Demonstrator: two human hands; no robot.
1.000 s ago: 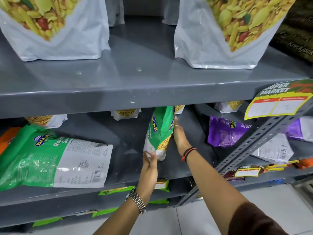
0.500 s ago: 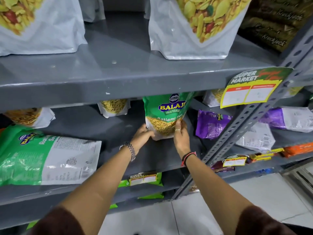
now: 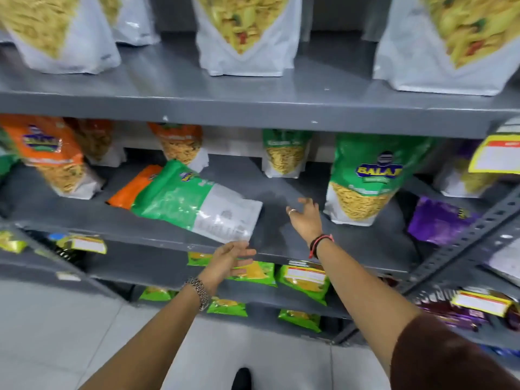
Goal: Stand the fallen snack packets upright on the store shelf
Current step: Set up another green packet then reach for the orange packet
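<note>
Grey metal store shelf (image 3: 281, 108) fills the view, stocked with snack bags. On its middle level a green packet (image 3: 363, 178) stands upright, and another green packet lies flat (image 3: 194, 201) over an orange one. Right hand (image 3: 305, 218) hovers over the shelf just left of the upright packet, fingers spread, holding nothing. Left hand (image 3: 228, 260) reaches forward below the fallen packet's white end, open and empty.

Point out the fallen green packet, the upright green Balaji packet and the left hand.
fallen green packet (image 3: 174, 198), head view, on its green printed face.
upright green Balaji packet (image 3: 374, 175), head view, on its front below the logo.
left hand (image 3: 228, 258), head view, on the palm.
</note>
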